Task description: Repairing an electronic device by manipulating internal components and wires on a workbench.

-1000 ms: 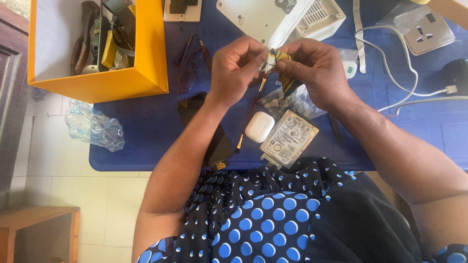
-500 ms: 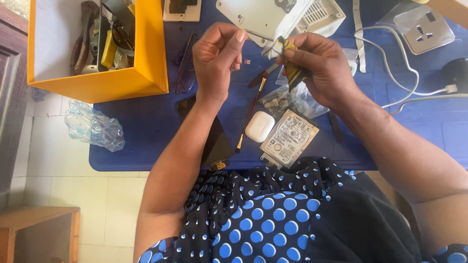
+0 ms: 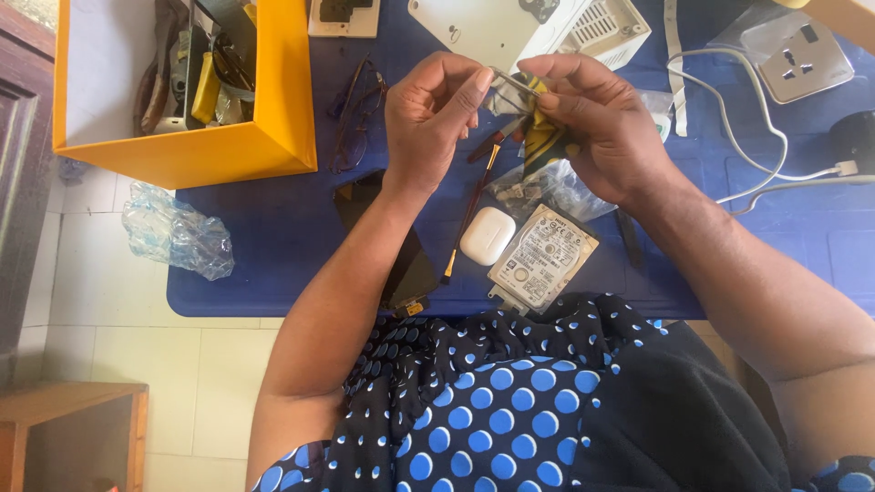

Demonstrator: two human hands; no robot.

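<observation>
Hands: I am seeing two, both raised over the blue table (image 3: 273,237); the left hand (image 3: 428,118) and right hand (image 3: 597,128) are meeting at their fingertips.
Held thing: one small clear strip (image 3: 512,84), with one yellow cloth (image 3: 544,137) bunched under it in the right hand.
Left grip: thumb and forefinger are pressing together on the strip's left end.
Right grip: thumb and forefinger are pinching the strip's right end, the other fingers curling round the cloth.
Strip axis: its long side is running left to right, tilting slightly down toward the right (too small for me to tell which face is up).
Counts below the hands: one white earbud case (image 3: 487,236), one hard drive (image 3: 542,259) just beside it, one thin brush (image 3: 470,211), one clear bag (image 3: 547,187).
Counts farther off: one yellow box (image 3: 228,150) of tools, one pair of glasses (image 3: 355,114), one white wall socket (image 3: 807,62), one crumpled plastic wrapper (image 3: 178,239) hanging off the table's left edge.
Open room: I am seeing bare blue surface between the glasses and the brush, and at the right under the white cable (image 3: 756,137).
Near edge: the drive is sitting close to the table's front edge.
</observation>
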